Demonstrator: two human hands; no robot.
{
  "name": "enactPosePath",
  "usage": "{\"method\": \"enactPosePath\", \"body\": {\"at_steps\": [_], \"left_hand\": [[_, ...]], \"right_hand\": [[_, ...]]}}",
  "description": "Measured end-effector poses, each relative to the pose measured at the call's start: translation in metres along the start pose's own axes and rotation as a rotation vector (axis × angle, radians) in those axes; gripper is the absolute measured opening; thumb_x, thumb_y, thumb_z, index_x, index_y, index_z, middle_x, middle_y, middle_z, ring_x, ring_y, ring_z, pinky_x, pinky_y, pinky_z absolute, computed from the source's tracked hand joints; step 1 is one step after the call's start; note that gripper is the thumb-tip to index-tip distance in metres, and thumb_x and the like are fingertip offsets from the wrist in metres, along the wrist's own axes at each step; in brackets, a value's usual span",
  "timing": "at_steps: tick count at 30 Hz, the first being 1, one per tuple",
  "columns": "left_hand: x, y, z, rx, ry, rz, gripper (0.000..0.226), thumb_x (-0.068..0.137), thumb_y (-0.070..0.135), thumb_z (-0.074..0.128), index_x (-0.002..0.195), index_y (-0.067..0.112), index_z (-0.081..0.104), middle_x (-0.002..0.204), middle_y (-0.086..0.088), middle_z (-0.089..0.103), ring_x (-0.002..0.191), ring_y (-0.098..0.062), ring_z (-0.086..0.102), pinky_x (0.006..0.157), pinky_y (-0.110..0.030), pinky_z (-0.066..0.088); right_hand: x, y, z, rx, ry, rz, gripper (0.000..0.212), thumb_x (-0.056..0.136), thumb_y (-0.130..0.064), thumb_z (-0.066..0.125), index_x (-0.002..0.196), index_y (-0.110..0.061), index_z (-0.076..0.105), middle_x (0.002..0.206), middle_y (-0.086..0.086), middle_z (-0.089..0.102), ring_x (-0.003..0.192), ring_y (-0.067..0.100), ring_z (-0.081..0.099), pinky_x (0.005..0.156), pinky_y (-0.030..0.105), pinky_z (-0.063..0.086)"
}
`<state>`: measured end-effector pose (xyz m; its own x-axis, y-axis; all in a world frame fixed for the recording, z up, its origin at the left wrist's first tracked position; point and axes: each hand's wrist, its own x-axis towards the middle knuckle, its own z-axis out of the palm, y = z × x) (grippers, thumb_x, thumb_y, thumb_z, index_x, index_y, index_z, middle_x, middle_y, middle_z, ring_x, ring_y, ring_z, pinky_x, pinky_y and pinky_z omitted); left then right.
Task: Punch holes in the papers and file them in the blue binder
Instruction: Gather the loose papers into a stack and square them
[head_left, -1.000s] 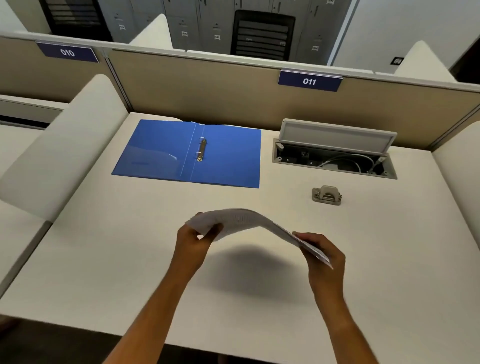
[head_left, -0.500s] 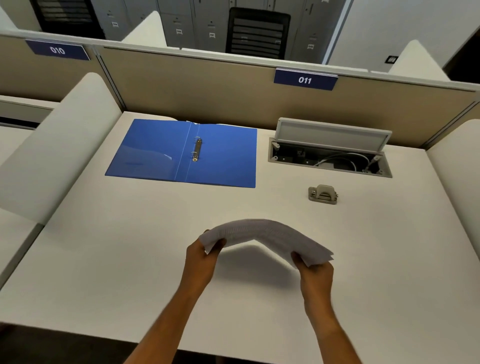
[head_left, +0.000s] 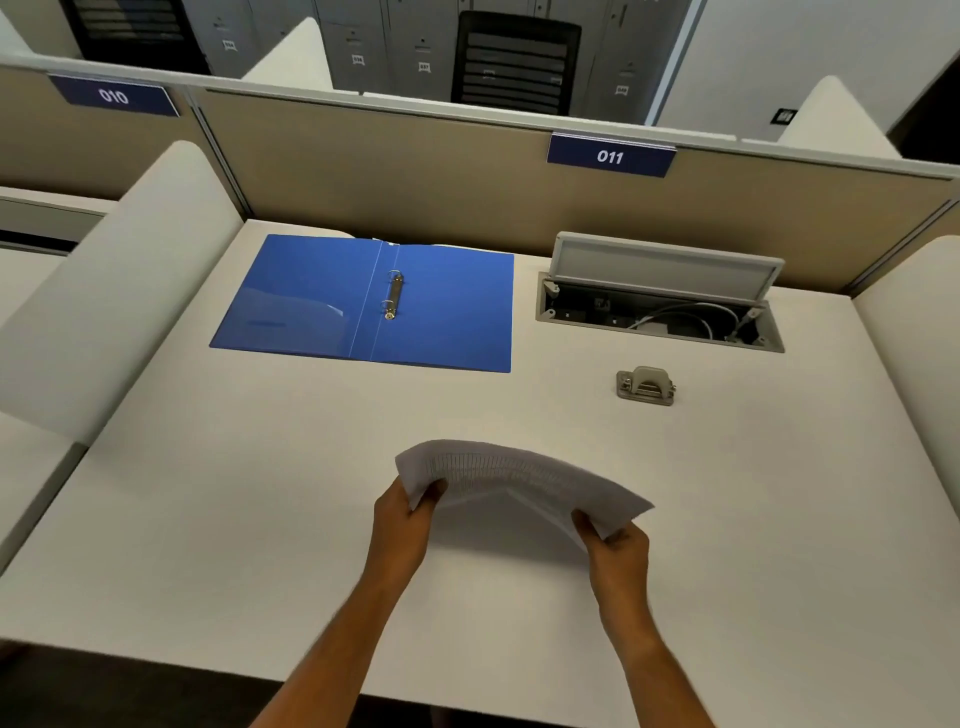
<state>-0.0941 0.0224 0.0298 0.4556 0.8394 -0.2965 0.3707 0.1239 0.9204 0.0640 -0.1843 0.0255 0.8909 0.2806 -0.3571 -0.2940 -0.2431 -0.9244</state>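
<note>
The fingers of the left hand (head_left: 402, 525) curl around the left edge of the papers (head_left: 519, 480), the thumb over the top sheet. The right hand (head_left: 618, 551) pinches the right edge the same way. Between the two grips the stack bows upward in an arch, lifted off the desk (head_left: 208, 519) in the lower middle of the frame, with its shadow on the surface below. Both bare forearms run down to the bottom edge.

The desk is pale and matte. In the upper left of centre the blue binder (head_left: 363, 306) lies open and flat, its metal rings (head_left: 394, 295) on the spine. Right of centre, well apart from the papers, sits a small grey hole punch (head_left: 645, 385). Above it a cable box (head_left: 660, 312) is set into the desk, lid tilted up, with white cables inside.

A tan partition (head_left: 389, 171) closes the far side, carrying a blue label reading 011 (head_left: 610, 156) and another reading 010 (head_left: 114, 96) at the upper left. White curved dividers flank the desk. Behind the partition stand grey lockers and a black chair (head_left: 517, 62).
</note>
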Motion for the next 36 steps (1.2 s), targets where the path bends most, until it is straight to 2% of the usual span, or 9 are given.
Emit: {"method": "enactPosePath", "body": {"at_steps": [4,9,14,20,25,28,31,34,36], "left_hand": [[-0.001,0.008,0.000,-0.012,0.009,0.032,0.024,0.102,0.025,0.066,0.126,0.022,0.065,0.107,0.006,0.074,0.101,-0.010,0.070,0.083,-0.021,0.054],[-0.004,0.005,0.004,0.009,-0.015,0.023,0.018,0.103,0.026,0.065,0.120,0.023,0.065,0.104,0.009,0.073,0.100,-0.011,0.070,0.081,-0.021,0.052],[-0.004,0.011,0.002,0.019,-0.003,0.036,0.021,0.104,0.026,0.064,0.124,0.023,0.065,0.106,0.007,0.074,0.099,-0.010,0.070,0.081,-0.019,0.053],[-0.005,0.005,0.004,0.048,-0.005,-0.006,0.014,0.104,0.027,0.064,0.111,0.016,0.066,0.094,0.001,0.074,0.092,-0.021,0.072,0.073,-0.021,0.054],[-0.005,0.020,-0.001,0.092,-0.011,0.088,0.019,0.103,0.023,0.064,0.123,0.024,0.063,0.102,0.013,0.073,0.095,-0.006,0.070,0.082,-0.015,0.054],[0.001,0.036,-0.014,0.212,-0.074,0.213,0.020,0.103,0.012,0.063,0.108,0.032,0.066,0.087,0.029,0.072,0.086,0.005,0.071,0.075,-0.007,0.053],[0.012,0.072,-0.037,0.478,-0.171,0.485,0.017,0.105,0.012,0.059,0.106,0.025,0.070,0.087,0.017,0.073,0.080,-0.006,0.070,0.074,-0.024,0.057],[0.015,0.116,-0.054,0.777,-0.249,0.675,0.017,0.099,0.011,0.067,0.114,0.018,0.073,0.104,-0.003,0.079,0.100,-0.027,0.071,0.096,-0.046,0.057],[0.012,0.147,-0.055,0.924,-0.317,0.741,0.022,0.094,0.012,0.075,0.116,0.018,0.075,0.112,-0.006,0.080,0.112,-0.035,0.070,0.109,-0.048,0.046]], "right_hand": [[0.002,-0.001,-0.003,0.045,0.030,-0.002,0.009,0.095,-0.015,0.081,0.101,-0.009,0.079,0.088,0.006,0.081,0.082,0.020,0.075,0.077,0.027,0.056],[0.000,0.005,-0.002,0.003,0.003,0.007,0.008,0.095,-0.016,0.081,0.091,-0.011,0.076,0.078,0.020,0.073,0.073,0.025,0.066,0.072,0.030,0.054],[0.002,0.003,-0.005,0.016,0.010,0.009,0.005,0.095,-0.015,0.081,0.099,-0.015,0.079,0.082,0.002,0.081,0.078,0.014,0.076,0.075,0.022,0.057],[0.002,0.008,-0.006,-0.026,0.012,0.053,0.009,0.095,-0.020,0.081,0.094,-0.014,0.076,0.066,-0.006,0.075,0.065,0.021,0.065,0.060,0.022,0.052],[-0.001,0.000,-0.007,-0.019,-0.024,0.020,0.027,0.083,-0.038,0.086,0.089,-0.013,0.078,0.075,0.012,0.076,0.072,0.023,0.067,0.069,0.025,0.058],[0.001,-0.013,-0.018,-0.028,-0.107,0.010,0.024,0.081,-0.029,0.089,0.100,-0.018,0.078,0.085,-0.006,0.082,0.088,0.019,0.077,0.072,0.016,0.058],[0.010,-0.042,-0.045,-0.109,-0.113,-0.164,0.055,0.079,-0.009,0.094,0.126,-0.027,0.071,0.122,-0.010,0.079,0.119,0.012,0.073,0.095,0.026,0.056],[0.016,-0.083,-0.064,-0.393,-0.134,-0.493,0.071,0.076,-0.016,0.098,0.138,-0.026,0.066,0.140,-0.013,0.070,0.135,0.005,0.061,0.112,0.026,0.047],[0.021,-0.107,-0.060,-0.584,-0.219,-0.637,0.075,0.074,-0.027,0.099,0.141,-0.026,0.066,0.145,-0.014,0.067,0.138,0.003,0.058,0.116,0.023,0.042]]}}
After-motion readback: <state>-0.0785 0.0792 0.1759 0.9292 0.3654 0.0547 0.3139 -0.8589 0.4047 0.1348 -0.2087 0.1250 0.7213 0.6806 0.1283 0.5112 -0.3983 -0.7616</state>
